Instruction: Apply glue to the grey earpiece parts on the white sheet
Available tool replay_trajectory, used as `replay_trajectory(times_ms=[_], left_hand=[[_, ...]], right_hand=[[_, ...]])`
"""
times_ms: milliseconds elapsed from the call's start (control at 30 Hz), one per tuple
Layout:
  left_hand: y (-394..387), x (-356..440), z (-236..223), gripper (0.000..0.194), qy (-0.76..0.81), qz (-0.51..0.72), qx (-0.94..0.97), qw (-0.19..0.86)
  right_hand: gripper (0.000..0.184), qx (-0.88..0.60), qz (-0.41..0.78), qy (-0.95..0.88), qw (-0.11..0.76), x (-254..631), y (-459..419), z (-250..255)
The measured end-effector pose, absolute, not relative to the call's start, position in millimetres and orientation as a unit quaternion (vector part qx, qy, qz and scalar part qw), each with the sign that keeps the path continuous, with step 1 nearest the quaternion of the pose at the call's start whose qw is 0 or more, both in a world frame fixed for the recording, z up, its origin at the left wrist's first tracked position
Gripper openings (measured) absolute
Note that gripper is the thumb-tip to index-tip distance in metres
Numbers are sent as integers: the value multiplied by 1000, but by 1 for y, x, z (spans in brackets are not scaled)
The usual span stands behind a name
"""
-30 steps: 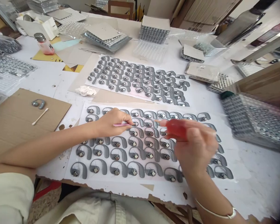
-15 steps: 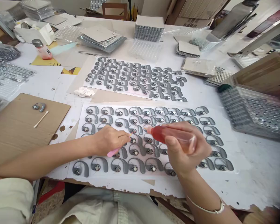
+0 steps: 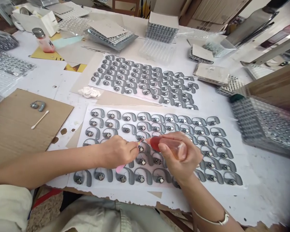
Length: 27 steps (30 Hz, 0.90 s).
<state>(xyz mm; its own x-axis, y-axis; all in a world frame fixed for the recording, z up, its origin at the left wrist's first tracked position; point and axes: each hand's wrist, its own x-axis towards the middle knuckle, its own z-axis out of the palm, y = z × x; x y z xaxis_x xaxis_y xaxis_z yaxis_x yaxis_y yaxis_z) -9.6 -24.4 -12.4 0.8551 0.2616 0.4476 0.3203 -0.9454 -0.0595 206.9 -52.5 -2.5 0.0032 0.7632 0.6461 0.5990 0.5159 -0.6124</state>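
My left hand (image 3: 120,149) is closed around a slim pink tool (image 3: 120,168). Its thin tip pokes out past my fingers beside a grey ear-hook earphone part (image 3: 143,135). My right hand (image 3: 183,154) grips a clear squeeze bottle (image 3: 168,145) of red liquid, tilted to the left. The bottle's nozzle points at the same earphone part, almost meeting the tool's tip; whether they touch I cannot tell. Rows of similar grey ear-hook parts lie on a white sheet (image 3: 111,190) under both hands, some of them hidden by my hands.
A second sheet of ear-hook parts (image 3: 145,77) lies farther back. At left, cardboard (image 3: 12,129) carries one part (image 3: 38,105) and a cotton swab (image 3: 40,120). Crumpled tissue (image 3: 89,92) and a small bottle (image 3: 43,40) stand beyond. Stacked trays (image 3: 268,125) are at right.
My right hand has brought the squeeze bottle left and slightly down, so its nozzle is now close to the pink tool's tip. My left hand has shifted slightly right. The view has tilted a little.
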Motion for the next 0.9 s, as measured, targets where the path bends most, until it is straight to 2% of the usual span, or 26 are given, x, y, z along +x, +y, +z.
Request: replay_trajectory(times_ms=[200,900], left_hand=[[-24,-11,-12,16,-144,-217,-965,35],[-23,-11,-13,17,-159,-205,-965,36]], right_hand=[[17,-496,73,-704,503,207,-51,-6],[15,-474,48,-718,508,205,-48,-5]])
